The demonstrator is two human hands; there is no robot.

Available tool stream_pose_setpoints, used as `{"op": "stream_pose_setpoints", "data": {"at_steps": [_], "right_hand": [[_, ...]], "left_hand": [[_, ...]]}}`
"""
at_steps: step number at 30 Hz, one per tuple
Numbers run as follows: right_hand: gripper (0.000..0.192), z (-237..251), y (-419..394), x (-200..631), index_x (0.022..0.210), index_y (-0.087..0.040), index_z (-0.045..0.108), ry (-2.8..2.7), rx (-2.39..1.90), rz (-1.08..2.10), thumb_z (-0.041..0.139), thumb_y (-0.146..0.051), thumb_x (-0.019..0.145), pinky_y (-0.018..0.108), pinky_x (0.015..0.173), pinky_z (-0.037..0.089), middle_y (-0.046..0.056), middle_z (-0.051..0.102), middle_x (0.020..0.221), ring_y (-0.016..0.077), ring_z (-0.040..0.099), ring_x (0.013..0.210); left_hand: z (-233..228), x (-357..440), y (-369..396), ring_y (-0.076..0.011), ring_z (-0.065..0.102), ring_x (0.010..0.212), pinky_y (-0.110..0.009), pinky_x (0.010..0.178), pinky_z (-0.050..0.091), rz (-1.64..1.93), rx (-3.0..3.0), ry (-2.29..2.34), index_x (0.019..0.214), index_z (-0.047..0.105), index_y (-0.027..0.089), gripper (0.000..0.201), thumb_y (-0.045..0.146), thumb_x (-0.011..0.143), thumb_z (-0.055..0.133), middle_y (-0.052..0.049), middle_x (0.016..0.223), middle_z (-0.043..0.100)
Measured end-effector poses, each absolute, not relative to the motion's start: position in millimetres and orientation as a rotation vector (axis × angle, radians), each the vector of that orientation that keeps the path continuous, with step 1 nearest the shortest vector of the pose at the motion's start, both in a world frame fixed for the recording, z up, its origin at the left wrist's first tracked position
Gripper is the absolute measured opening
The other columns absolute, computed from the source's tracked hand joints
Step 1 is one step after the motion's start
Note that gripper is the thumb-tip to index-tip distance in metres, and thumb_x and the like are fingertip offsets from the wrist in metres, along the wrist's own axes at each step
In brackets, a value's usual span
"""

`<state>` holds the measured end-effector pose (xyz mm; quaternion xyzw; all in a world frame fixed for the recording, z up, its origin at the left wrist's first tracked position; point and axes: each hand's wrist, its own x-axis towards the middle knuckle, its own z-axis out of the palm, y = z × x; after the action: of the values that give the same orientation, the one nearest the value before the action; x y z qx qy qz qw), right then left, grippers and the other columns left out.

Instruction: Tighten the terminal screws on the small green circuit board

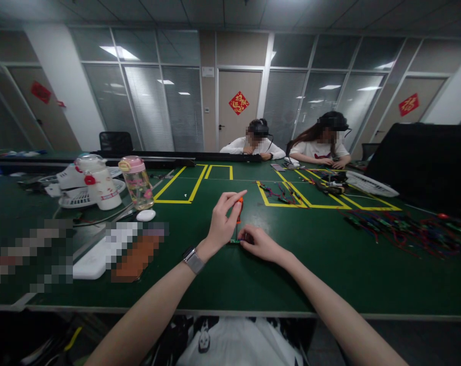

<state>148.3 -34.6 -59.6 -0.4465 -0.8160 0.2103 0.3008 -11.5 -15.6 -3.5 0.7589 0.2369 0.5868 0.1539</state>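
My left hand grips a small orange-handled screwdriver, held upright with its tip pointing down. The tip meets a small green part lying on the green table. My right hand presses on that part from the right and holds it down with the fingertips. A watch with a grey band sits on my left wrist. Most of the small part is hidden under my fingers.
A pink-lidded clear bottle, a white bottle and a white fan stand at the left. Piles of red and green wired parts lie at the right. Two people sit across the table, working inside yellow-taped boxes.
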Motion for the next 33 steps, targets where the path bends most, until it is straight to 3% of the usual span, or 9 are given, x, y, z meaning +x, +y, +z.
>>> {"op": "stream_pose_setpoints", "data": {"at_steps": [3, 10, 16, 22, 28, 33], "right_hand": [[0.016, -59.5, -34.2, 148.4, 0.084, -0.015, 0.059, -2.172, -1.188, 0.554, 0.055, -0.004, 0.074, 0.022, 0.058, 0.039, -0.001, 0.056, 0.073, 0.0116, 0.049, 0.062], [0.017, -61.7, -33.1, 149.1, 0.084, -0.016, 0.059, -2.17, -1.181, 0.556, 0.054, -0.003, 0.073, 0.022, 0.058, 0.039, -0.001, 0.056, 0.073, 0.0118, 0.049, 0.062], [0.018, -61.4, -33.6, 149.4, 0.086, -0.015, 0.059, -2.176, -1.187, 0.56, 0.054, -0.003, 0.074, 0.023, 0.06, 0.04, 0.0, 0.057, 0.076, 0.012, 0.05, 0.063], [0.013, -59.6, -34.5, 149.2, 0.085, -0.015, 0.059, -2.185, -1.175, 0.556, 0.056, -0.006, 0.076, 0.024, 0.059, 0.04, 0.0, 0.057, 0.075, 0.0124, 0.05, 0.062], [0.011, -59.5, -35.0, 149.4, 0.086, -0.016, 0.06, -2.188, -1.176, 0.542, 0.057, -0.008, 0.078, 0.024, 0.06, 0.041, 0.001, 0.058, 0.077, 0.0126, 0.051, 0.064], [0.011, -58.8, -36.0, 149.2, 0.086, -0.016, 0.06, -2.181, -1.184, 0.557, 0.057, -0.008, 0.078, 0.024, 0.06, 0.041, 0.0, 0.057, 0.076, 0.0125, 0.051, 0.064]], "left_hand": [[-4.8, -11.6, -14.9, -0.0167, 0.059, 0.104, -0.033, 0.091, 0.047, 1.618, 2.139, 0.599, 0.13, 0.054, 0.023, 0.036, 0.021, 0.098, 0.038, -0.007, 0.114, 0.062], [-2.2, -11.6, -16.8, -0.0145, 0.056, 0.085, -0.029, 0.08, 0.047, 1.721, 2.19, 0.753, 0.113, 0.065, 0.023, 0.025, 0.022, 0.089, 0.057, -0.003, 0.095, 0.057], [-2.7, -11.0, -15.4, -0.0163, 0.059, 0.101, -0.032, 0.09, 0.046, 1.57, 2.169, 0.628, 0.13, 0.053, 0.024, 0.037, 0.019, 0.096, 0.043, -0.006, 0.114, 0.061], [-2.9, -10.8, -15.5, -0.0145, 0.056, 0.085, -0.028, 0.079, 0.048, 1.716, 2.192, 0.762, 0.111, 0.065, 0.023, 0.024, 0.023, 0.088, 0.06, -0.003, 0.094, 0.058], [-5.4, -12.0, -13.2, -0.0177, 0.059, 0.108, -0.034, 0.094, 0.047, 1.604, 2.118, 0.648, 0.129, 0.054, 0.025, 0.035, 0.023, 0.098, 0.038, -0.007, 0.119, 0.061], [-7.0, -11.6, -11.8, -0.0167, 0.062, 0.099, -0.031, 0.087, 0.05, 1.645, 2.05, 0.685, 0.127, 0.057, 0.024, 0.033, 0.024, 0.096, 0.045, -0.006, 0.111, 0.065]]}}
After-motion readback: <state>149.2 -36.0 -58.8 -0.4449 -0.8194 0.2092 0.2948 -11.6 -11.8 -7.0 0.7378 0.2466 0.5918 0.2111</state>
